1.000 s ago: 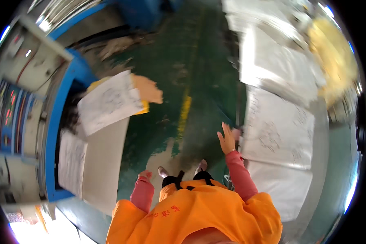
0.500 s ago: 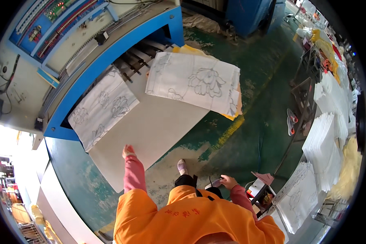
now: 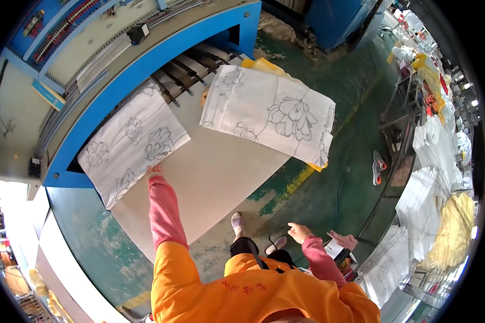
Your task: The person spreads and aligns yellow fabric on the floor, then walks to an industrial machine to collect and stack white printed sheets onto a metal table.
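Note:
My left hand (image 3: 154, 170) reaches forward to the near edge of a folded white cloth (image 3: 136, 141) printed with grey flower outlines. Its fingertips meet that edge, and whether they pinch it is hidden. The cloth lies partly under the blue frame of a machine and partly on a pale board (image 3: 221, 177). To the right, a stack of similar flower-printed cloths (image 3: 275, 110) rests on the board, with yellow cloth (image 3: 269, 69) showing beneath it. My right hand (image 3: 299, 232) hangs in the air at my right side, holding nothing visible, one finger stretched out.
The machine's blue frame (image 3: 161, 60) curves along the far left, with dark strips (image 3: 186, 70) running out of it. At right, piles of white cloth (image 3: 419, 196) and yellow cloth (image 3: 452, 231) line a rack. A pair of shoes (image 3: 378, 168) stands on the green floor.
My left hand has moved forward from above the bare board to the near edge of the left cloth. My right hand has shifted slightly forward. The view has shifted a little too.

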A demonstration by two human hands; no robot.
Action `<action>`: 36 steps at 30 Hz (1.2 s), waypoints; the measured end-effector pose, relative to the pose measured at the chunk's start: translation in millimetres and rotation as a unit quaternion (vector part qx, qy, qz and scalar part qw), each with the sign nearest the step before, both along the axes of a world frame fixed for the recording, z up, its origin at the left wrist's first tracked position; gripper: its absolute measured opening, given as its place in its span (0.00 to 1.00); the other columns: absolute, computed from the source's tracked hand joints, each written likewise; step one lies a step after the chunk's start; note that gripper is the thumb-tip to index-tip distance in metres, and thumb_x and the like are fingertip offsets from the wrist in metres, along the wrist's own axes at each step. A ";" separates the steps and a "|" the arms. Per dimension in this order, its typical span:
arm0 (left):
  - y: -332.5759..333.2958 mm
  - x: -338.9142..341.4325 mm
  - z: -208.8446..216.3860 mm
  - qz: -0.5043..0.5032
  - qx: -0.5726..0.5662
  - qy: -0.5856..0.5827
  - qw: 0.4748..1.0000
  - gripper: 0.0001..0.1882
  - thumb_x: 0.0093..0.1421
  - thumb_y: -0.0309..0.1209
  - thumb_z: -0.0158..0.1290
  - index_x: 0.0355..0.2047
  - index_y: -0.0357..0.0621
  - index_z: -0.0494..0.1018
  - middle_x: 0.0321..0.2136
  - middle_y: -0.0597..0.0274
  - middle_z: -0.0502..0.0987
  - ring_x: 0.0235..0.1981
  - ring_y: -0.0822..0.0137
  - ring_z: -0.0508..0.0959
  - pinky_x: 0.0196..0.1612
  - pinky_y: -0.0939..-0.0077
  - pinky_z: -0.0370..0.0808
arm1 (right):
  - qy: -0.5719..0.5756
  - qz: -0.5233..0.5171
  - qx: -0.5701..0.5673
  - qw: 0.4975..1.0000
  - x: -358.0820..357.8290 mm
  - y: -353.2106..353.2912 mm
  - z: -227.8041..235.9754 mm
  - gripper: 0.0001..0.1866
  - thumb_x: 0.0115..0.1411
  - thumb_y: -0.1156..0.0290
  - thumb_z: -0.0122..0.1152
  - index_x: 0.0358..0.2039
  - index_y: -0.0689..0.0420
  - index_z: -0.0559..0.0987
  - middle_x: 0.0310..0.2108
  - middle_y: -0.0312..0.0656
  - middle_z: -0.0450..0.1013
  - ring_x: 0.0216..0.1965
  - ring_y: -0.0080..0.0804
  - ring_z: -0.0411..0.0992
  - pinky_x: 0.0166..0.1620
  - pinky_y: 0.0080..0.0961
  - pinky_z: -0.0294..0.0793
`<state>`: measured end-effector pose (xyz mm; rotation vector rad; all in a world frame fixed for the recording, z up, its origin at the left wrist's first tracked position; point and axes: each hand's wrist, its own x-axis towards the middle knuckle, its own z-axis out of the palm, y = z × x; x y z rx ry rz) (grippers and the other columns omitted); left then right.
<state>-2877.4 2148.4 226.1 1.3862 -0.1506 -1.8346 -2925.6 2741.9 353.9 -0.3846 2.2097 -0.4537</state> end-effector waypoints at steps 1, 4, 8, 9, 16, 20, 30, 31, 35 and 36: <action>11.5 -1.1 0.6 -0.001 -0.059 -0.029 0.998 0.09 0.47 0.35 0.45 0.28 0.45 0.62 0.23 0.64 0.66 0.24 0.67 0.67 0.22 0.77 0.68 | 0.000 0.009 -0.015 1.000 -2.0 -17.3 0.7 0.18 0.44 0.64 0.44 0.37 0.55 0.65 0.25 0.43 0.68 0.29 0.39 0.66 0.33 0.30 0.64; 70.4 8.9 9.5 -0.037 -0.111 0.057 0.992 0.06 0.47 0.33 0.46 0.22 0.48 0.61 0.16 0.68 0.62 0.17 0.74 0.63 0.17 0.83 0.64 | -0.009 0.005 -0.106 0.994 -4.5 -62.2 -8.9 0.17 0.44 0.65 0.44 0.37 0.56 0.65 0.25 0.44 0.68 0.30 0.38 0.66 0.32 0.29 0.64; 184.7 60.5 15.3 -0.096 0.001 0.072 0.993 0.06 0.48 0.31 0.44 0.16 0.50 0.61 0.12 0.73 0.61 0.14 0.76 0.61 0.17 0.83 0.62 | -0.083 -0.069 -0.242 0.964 13.4 -126.2 -70.5 0.19 0.45 0.66 0.48 0.39 0.57 0.63 0.28 0.42 0.68 0.29 0.32 0.66 0.32 0.24 0.65; 225.9 71.7 23.6 -0.143 -0.003 0.146 0.979 0.05 0.48 0.31 0.44 0.18 0.51 0.62 0.13 0.72 0.62 0.15 0.75 0.61 0.20 0.81 0.62 | -0.158 -0.130 -0.271 0.941 20.6 -129.5 -101.4 0.21 0.46 0.66 0.49 0.42 0.56 0.61 0.29 0.41 0.67 0.29 0.28 0.66 0.31 0.22 0.65; 298.9 194.8 12.6 -0.044 0.174 0.256 0.950 0.14 0.47 0.39 0.40 0.32 0.47 0.63 0.28 0.59 0.69 0.31 0.64 0.69 0.35 0.75 0.66 | -0.339 -0.607 -0.363 0.620 26.5 -130.0 -89.1 0.14 0.46 0.74 0.46 0.36 0.54 0.63 0.13 0.35 0.62 0.12 0.21 0.60 0.14 0.14 0.61; 257.4 251.0 -7.1 -0.061 0.100 0.110 0.987 0.15 0.44 0.40 0.44 0.29 0.45 0.65 0.26 0.58 0.69 0.26 0.62 0.69 0.30 0.71 0.67 | -0.341 -0.619 -0.385 0.593 2.0 -63.5 -43.5 0.06 0.45 0.75 0.45 0.25 0.54 0.70 0.12 0.35 0.63 0.10 0.19 0.59 0.13 0.12 0.58; 297.7 175.1 163.1 -0.051 -0.239 -0.187 0.951 0.09 0.35 0.26 0.55 0.15 0.44 0.64 0.12 0.68 0.65 0.08 0.79 0.59 0.08 0.90 0.56 | -0.535 -0.534 -0.362 0.546 32.7 22.6 -17.8 0.19 0.45 0.61 0.51 0.35 0.57 0.62 0.30 0.44 0.65 0.33 0.33 0.64 0.37 0.31 0.64; 317.7 163.1 185.5 -0.056 -0.246 -0.190 0.949 0.09 0.35 0.26 0.55 0.15 0.44 0.64 0.12 0.68 0.65 0.08 0.79 0.59 0.08 0.90 0.56 | -0.562 -0.494 -0.386 0.539 40.3 18.6 -13.5 0.28 0.43 0.55 0.52 0.41 0.57 0.57 0.35 0.45 0.63 0.39 0.35 0.60 0.40 0.35 0.61; 396.1 135.0 276.1 -0.223 -0.445 -0.171 0.850 0.11 0.38 0.25 0.51 0.24 0.38 0.66 0.17 0.65 0.68 0.13 0.79 0.63 0.15 0.88 0.61 | -0.597 -0.513 -0.368 0.495 50.8 6.8 48.2 0.37 0.39 0.49 0.52 0.44 0.58 0.53 0.37 0.44 0.61 0.42 0.37 0.58 0.42 0.40 0.58; 414.4 128.5 291.9 -0.296 -0.479 -0.140 0.815 0.12 0.39 0.26 0.50 0.27 0.36 0.66 0.19 0.64 0.69 0.15 0.78 0.65 0.18 0.87 0.63 | -0.587 -0.529 -0.379 0.482 51.3 10.7 48.5 0.38 0.38 0.48 0.53 0.44 0.58 0.54 0.38 0.44 0.60 0.43 0.37 0.57 0.43 0.41 0.57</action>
